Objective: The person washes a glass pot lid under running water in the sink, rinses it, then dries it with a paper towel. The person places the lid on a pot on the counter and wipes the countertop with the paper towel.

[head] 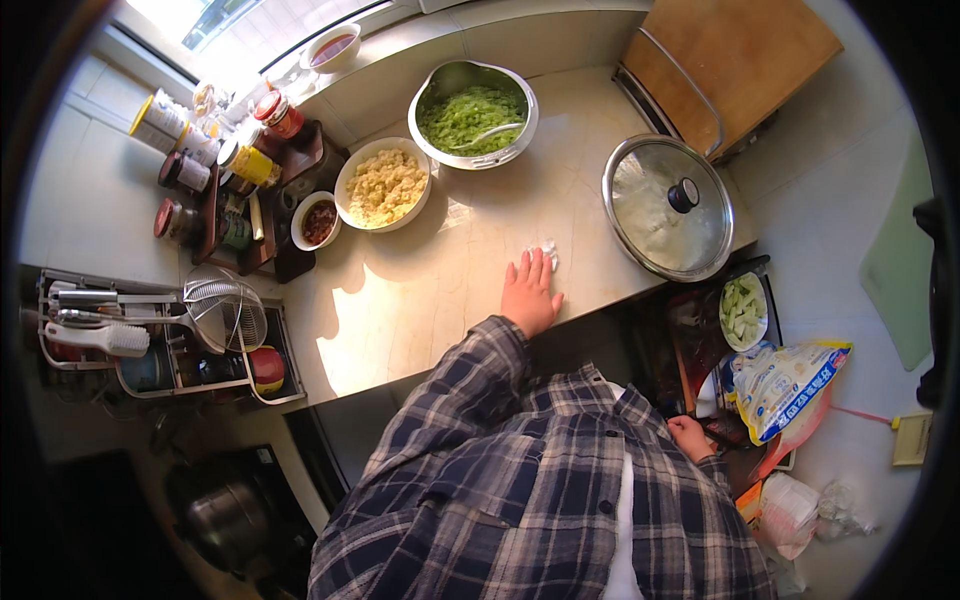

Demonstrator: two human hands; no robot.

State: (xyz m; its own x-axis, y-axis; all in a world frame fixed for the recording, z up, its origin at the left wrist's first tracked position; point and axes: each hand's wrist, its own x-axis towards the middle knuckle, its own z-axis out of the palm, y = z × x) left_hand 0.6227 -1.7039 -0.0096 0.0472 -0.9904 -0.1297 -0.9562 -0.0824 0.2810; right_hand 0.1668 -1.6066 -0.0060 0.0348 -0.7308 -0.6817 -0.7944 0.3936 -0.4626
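My left hand [531,294] lies palm down near the front edge of the stone-look counter [450,300], pressing a crumpled white tissue [551,251] under its fingertips. My right hand [690,439] hangs low at my right side with its fingers curled; whether anything is in it is hidden. Beyond the left hand stands a white colander-style bowl [529,142] of shredded green vegetable with a white spoon in it. Left of that is a white bowl [346,214] of yellow crumbled food, probably scrambled egg. A glass-lidded pot or bowl [630,232] sits to the right.
A small bowl [298,234] of dark sauce stands by a rack of jars [259,165]. A wire utensil rack [281,397] holds strainers and a brush. Cutting boards [735,67] lean at the back right. Low right are a bowl of cut green pieces [742,311] and a printed bag [787,382].
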